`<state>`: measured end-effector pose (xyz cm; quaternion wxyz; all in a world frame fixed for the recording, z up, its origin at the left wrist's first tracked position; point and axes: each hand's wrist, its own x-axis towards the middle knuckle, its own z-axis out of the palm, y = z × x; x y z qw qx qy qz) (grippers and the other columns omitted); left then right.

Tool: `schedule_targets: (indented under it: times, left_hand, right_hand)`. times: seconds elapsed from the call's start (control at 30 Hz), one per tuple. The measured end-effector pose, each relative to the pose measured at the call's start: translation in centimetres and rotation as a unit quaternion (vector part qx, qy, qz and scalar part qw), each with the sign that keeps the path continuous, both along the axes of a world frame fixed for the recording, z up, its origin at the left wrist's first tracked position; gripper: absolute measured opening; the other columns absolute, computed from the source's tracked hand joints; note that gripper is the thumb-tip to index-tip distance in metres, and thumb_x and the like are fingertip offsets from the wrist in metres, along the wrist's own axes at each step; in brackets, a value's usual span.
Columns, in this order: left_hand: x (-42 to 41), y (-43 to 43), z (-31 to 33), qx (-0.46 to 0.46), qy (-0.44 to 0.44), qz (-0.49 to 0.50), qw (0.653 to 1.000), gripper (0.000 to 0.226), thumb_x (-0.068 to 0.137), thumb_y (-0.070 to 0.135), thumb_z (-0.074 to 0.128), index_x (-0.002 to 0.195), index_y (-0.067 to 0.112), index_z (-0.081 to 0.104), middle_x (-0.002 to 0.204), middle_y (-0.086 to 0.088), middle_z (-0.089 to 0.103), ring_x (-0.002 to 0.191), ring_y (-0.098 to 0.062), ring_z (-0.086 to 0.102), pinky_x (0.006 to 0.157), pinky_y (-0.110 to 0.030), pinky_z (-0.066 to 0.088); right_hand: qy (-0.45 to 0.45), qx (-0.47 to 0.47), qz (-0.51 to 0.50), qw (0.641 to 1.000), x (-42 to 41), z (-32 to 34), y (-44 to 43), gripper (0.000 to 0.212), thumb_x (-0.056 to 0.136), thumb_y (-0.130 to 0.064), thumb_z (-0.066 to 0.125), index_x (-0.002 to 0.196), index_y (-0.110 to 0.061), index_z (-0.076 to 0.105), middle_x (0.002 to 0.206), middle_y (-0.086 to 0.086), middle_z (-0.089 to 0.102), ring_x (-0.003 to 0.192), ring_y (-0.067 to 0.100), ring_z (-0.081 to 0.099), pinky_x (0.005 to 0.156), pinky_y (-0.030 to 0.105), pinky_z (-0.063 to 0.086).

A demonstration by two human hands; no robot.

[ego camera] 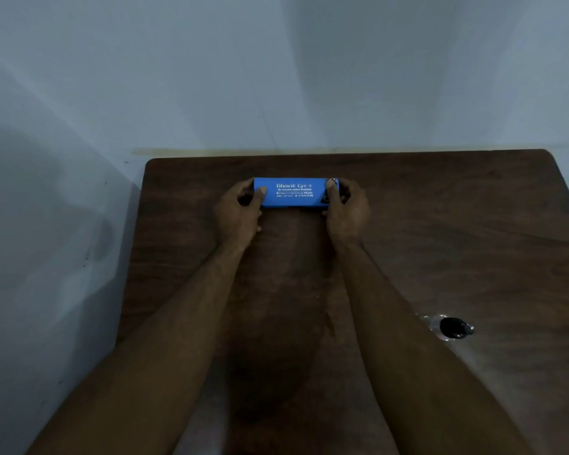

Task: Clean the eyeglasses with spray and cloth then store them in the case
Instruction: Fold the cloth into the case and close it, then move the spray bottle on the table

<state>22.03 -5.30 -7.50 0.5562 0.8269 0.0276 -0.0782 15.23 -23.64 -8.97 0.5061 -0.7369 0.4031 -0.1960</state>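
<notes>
A blue eyeglasses case [294, 192] with white lettering lies closed on the dark wooden table [440, 231], towards its far edge. My left hand [239, 213] grips the case's left end, thumb on the lid. My right hand [347, 210] grips the right end, thumb pressed on the top right corner. A small clear spray bottle [449, 327] with a black cap lies on its side at the right, nearer to me. The eyeglasses and the cloth are not visible.
The table stands against a pale wall [276, 77] at the back and close to a wall [46, 224] on the left. Both my forearms stretch over the table's middle.
</notes>
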Motion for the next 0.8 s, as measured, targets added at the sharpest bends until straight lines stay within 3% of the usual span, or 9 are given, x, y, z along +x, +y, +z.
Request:
schedule_targets:
  times: [0.13, 0.27, 0.43, 0.47, 0.53, 0.6, 0.67, 0.73, 0.8]
  left_hand:
    - [-0.6, 0.1, -0.2, -0.012, -0.012, 0.004, 1.0, 0.039, 0.099, 0.036, 0.073, 0.134, 0.019, 0.07, 0.119, -0.005, 0.075, 0.085, -0.022, 0.077, 0.042, -0.021, 0.054]
    - [-1.1, 0.2, 0.0, 0.0, -0.019, 0.01, 1.0, 0.049, 0.097, 0.04, 0.075, 0.14, 0.018, 0.064, 0.128, -0.003, 0.072, 0.093, -0.022, 0.077, 0.045, -0.022, 0.057]
    - [-5.5, 2.1, 0.2, 0.021, -0.051, 0.007, 0.998, 0.05, 0.095, 0.043, 0.075, 0.139, 0.026, 0.061, 0.13, 0.006, 0.066, 0.107, -0.015, 0.071, 0.077, -0.044, 0.067]
    - [-6.9, 2.3, 0.4, 0.037, -0.06, -0.002, 0.998, 0.046, 0.095, 0.04, 0.075, 0.138, 0.026, 0.062, 0.129, 0.007, 0.066, 0.107, -0.01, 0.069, 0.085, -0.04, 0.065]
    - [-10.0, 2.9, 0.9, 0.072, -0.074, -0.025, 0.994, 0.041, 0.097, 0.031, 0.075, 0.135, 0.022, 0.064, 0.128, 0.009, 0.064, 0.105, 0.004, 0.062, 0.095, -0.017, 0.053]
    - [-13.3, 3.4, 1.3, 0.077, -0.089, -0.055, 0.992, 0.038, 0.097, 0.026, 0.075, 0.134, 0.019, 0.067, 0.127, 0.008, 0.064, 0.104, 0.007, 0.061, 0.092, -0.007, 0.048]
    - [-16.2, 4.0, 1.2, 0.074, -0.1, -0.093, 0.988, 0.037, 0.097, 0.024, 0.076, 0.132, 0.016, 0.068, 0.127, 0.003, 0.066, 0.108, -0.007, 0.065, 0.096, -0.022, 0.055]
    - [-18.7, 4.5, 1.0, 0.102, -0.108, -0.129, 0.981, 0.035, 0.097, 0.026, 0.075, 0.13, 0.016, 0.069, 0.128, 0.0, 0.067, 0.116, -0.016, 0.065, 0.103, -0.036, 0.054]
    - [-20.8, 4.9, 0.9, 0.133, -0.115, -0.158, 0.972, 0.035, 0.098, 0.029, 0.073, 0.13, 0.017, 0.068, 0.131, -0.001, 0.066, 0.122, -0.019, 0.061, 0.108, -0.04, 0.051]
  right_hand:
    - [-0.006, -0.029, 0.01, 1.0, -0.2, 0.1, 0.1, 0.04, 0.105, -0.05, 0.055, 0.125, -0.018, 0.068, 0.118, 0.0, 0.067, 0.105, 0.018, 0.068, 0.083, 0.048, 0.064]
    - [-0.015, -0.014, 0.001, 1.0, -0.5, 0.7, 0.7, 0.041, 0.104, -0.052, 0.053, 0.124, -0.019, 0.066, 0.118, -0.001, 0.065, 0.109, 0.02, 0.066, 0.089, 0.051, 0.061]
    - [0.001, -0.019, 0.002, 1.0, -3.7, 2.3, 2.7, 0.042, 0.107, -0.036, 0.056, 0.139, -0.01, 0.058, 0.133, 0.007, 0.062, 0.119, 0.02, 0.06, 0.103, 0.041, 0.052]
    - [0.0, -0.023, 0.009, 1.0, -4.7, 2.6, 3.3, 0.043, 0.107, -0.034, 0.056, 0.143, -0.009, 0.056, 0.135, 0.007, 0.06, 0.12, 0.02, 0.06, 0.103, 0.039, 0.051]
    - [0.011, -0.032, 0.031, 0.999, -7.3, 3.0, 4.6, 0.05, 0.107, -0.035, 0.057, 0.149, -0.009, 0.051, 0.139, 0.008, 0.058, 0.123, 0.022, 0.058, 0.105, 0.038, 0.049]
    - [0.045, -0.045, 0.066, 0.996, -10.7, 3.0, 6.0, 0.051, 0.107, -0.037, 0.055, 0.151, -0.011, 0.049, 0.14, 0.008, 0.056, 0.125, 0.021, 0.056, 0.108, 0.036, 0.047]
    - [0.068, -0.068, 0.102, 0.99, -14.7, 3.1, 7.6, 0.049, 0.107, -0.039, 0.054, 0.148, -0.013, 0.052, 0.139, 0.009, 0.058, 0.126, 0.023, 0.057, 0.109, 0.035, 0.046]
    - [0.085, -0.097, 0.133, 0.983, -19.2, 2.9, 9.3, 0.05, 0.104, -0.044, 0.05, 0.142, -0.012, 0.057, 0.136, 0.011, 0.061, 0.123, 0.028, 0.06, 0.107, 0.043, 0.05]
    - [0.109, -0.116, 0.166, 0.973, -23.8, 2.8, 10.8, 0.052, 0.104, -0.047, 0.045, 0.139, -0.011, 0.059, 0.136, 0.011, 0.061, 0.124, 0.027, 0.058, 0.106, 0.045, 0.05]
